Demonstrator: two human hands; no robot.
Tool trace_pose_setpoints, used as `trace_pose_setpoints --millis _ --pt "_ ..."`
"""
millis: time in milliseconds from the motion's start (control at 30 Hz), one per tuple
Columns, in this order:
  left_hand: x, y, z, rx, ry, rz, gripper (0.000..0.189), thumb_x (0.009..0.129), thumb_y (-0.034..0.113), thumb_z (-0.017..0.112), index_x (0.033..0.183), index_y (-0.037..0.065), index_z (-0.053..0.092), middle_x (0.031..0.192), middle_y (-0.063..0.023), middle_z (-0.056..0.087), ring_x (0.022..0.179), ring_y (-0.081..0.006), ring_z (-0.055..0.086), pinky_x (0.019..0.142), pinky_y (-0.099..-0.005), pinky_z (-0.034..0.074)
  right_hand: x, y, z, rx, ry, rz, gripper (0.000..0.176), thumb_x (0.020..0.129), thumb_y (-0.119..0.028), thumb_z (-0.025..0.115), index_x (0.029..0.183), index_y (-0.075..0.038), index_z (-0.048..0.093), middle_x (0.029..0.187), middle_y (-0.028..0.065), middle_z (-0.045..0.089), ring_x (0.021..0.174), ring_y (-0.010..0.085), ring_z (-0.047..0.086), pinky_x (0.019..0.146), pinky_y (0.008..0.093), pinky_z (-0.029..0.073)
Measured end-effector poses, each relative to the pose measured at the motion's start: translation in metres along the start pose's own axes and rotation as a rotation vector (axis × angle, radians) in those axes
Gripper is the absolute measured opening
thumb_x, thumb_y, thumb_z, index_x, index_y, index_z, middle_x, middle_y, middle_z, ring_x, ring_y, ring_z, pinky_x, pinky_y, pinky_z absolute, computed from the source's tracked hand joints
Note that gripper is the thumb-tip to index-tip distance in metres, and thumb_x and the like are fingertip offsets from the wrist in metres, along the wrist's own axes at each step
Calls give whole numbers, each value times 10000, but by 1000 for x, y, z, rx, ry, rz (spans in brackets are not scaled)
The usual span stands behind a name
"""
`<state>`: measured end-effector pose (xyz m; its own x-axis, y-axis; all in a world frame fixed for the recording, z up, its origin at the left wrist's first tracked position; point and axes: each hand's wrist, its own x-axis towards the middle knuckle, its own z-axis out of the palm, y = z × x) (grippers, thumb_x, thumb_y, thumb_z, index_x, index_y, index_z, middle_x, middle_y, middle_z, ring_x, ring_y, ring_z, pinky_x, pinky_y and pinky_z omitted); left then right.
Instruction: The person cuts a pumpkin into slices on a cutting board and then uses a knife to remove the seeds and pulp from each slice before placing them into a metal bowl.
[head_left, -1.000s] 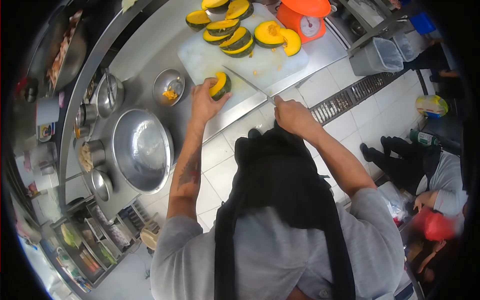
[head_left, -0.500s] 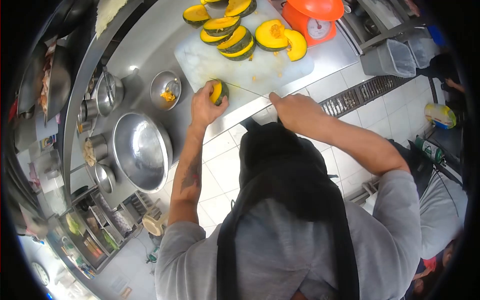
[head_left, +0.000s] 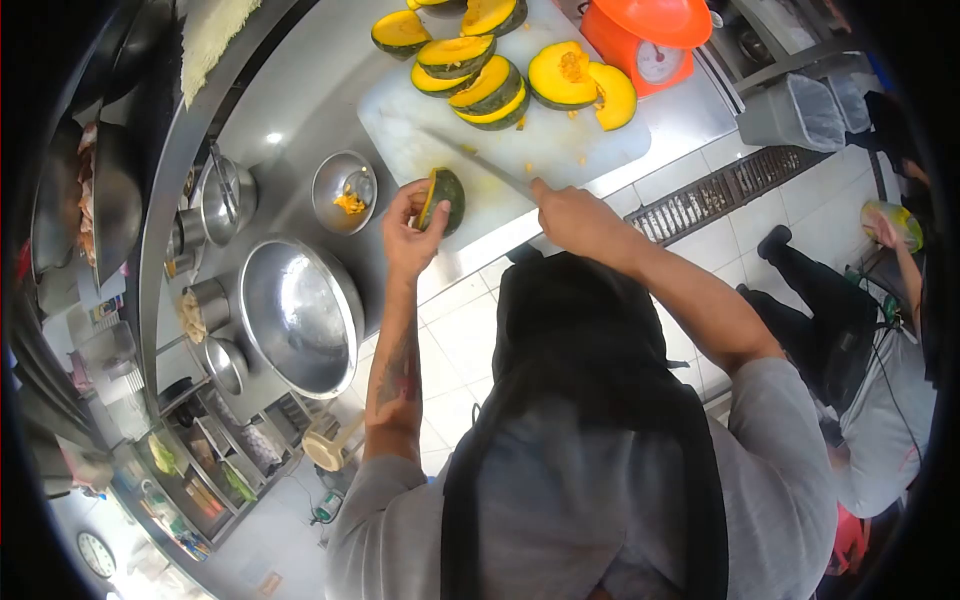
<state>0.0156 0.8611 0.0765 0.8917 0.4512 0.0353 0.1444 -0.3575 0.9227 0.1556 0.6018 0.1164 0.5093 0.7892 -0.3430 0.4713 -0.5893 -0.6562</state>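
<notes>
My left hand (head_left: 412, 228) is closed on a green-skinned pumpkin wedge (head_left: 450, 203), held at the near left side of the white cutting board (head_left: 590, 148). A long knife (head_left: 485, 165) is in my right hand (head_left: 572, 218), fingers wrapped round its handle. The blade points up and left over the board, apart from the wedge. Farther back on the board are several cut pumpkin pieces (head_left: 490, 88), orange inside. Two more pieces (head_left: 560, 75) lean together at the right.
A small steel bowl (head_left: 343, 210) holds orange scraps. A large steel bowl (head_left: 300, 315) stands nearer on the left. An orange scale (head_left: 655, 60) stands beyond the board. At the right, a co-worker's hand holds a yellow-green package (head_left: 895, 225).
The knife blade has come away from the wedge and now angles up over the board. My left hand has turned the wedge so more green skin shows. The view has shifted slightly.
</notes>
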Motion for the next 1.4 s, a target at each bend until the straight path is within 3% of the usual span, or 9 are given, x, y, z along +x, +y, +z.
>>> trace_pose_setpoints --millis 133,200,300,533,767,867,933,1167,1400 --pt "-6 16 6 16 34 -155 394 871 129 821 1226 36 679 946 -122 733 839 -191 709 750 -310 557 -28 -14 -3 -110 25 20 342 931 -21 513 1266 46 522 836 314 707 829 498 711 769 575 571" --pt "-8 12 17 661 39 302 353 895 146 750 1223 39 675 943 -170 716 839 -315 703 759 -384 564 -40 -15 -3 -129 19 7 332 930 -19 514 1256 46 519 836 307 707 815 482 716 752 564 576" --pt "-9 9 19 665 33 251 347 897 168 689 1220 43 669 947 -203 694 855 -409 672 771 -451 556 -58 -20 -9 -161 -10 -8 298 927 -11 519 1220 44 512 835 290 708 781 455 722 711 542 585" --pt "-10 13 24 644 56 206 347 896 170 660 1226 64 669 974 -195 698 873 -397 678 770 -457 557 -87 -43 -25 -264 -67 7 209 932 -21 544 1131 16 489 803 251 705 724 413 738 628 488 601" --pt "-11 8 23 639 74 201 356 889 181 668 1228 70 677 1002 -198 710 901 -396 685 795 -453 566 -52 -37 -10 -336 -8 -7 168 938 -37 560 1093 -6 504 759 242 699 742 395 747 646 486 607" --pt "-9 7 23 606 70 203 369 880 178 678 1227 55 677 1000 -200 708 901 -396 685 800 -450 567 -3 -7 11 -223 21 -85 191 949 -67 569 1117 11 522 770 252 704 749 444 730 677 523 597" --pt "-15 5 21 592 70 205 376 873 175 682 1227 47 676 997 -202 707 897 -398 684 800 -448 567 16 2 8 -65 -91 -99 229 956 -37 506 1171 8 569 826 263 721 830 454 732 764 539 591" --pt "-13 -3 20 585 33 283 419 852 170 681 1246 28 664 1004 -208 697 887 -401 669 798 -453 557 -27 -17 -28 -200 -113 -27 325 971 -83 530 1279 21 528 878 303 713 875 505 705 807 584 563" --pt "-11 -4 21 586 47 329 424 853 175 682 1254 42 663 999 -202 693 883 -408 669 790 -450 561 -24 -11 -35 -132 -178 -15 291 959 -65 519 1229 25 576 871 300 717 875 461 725 789 546 584"
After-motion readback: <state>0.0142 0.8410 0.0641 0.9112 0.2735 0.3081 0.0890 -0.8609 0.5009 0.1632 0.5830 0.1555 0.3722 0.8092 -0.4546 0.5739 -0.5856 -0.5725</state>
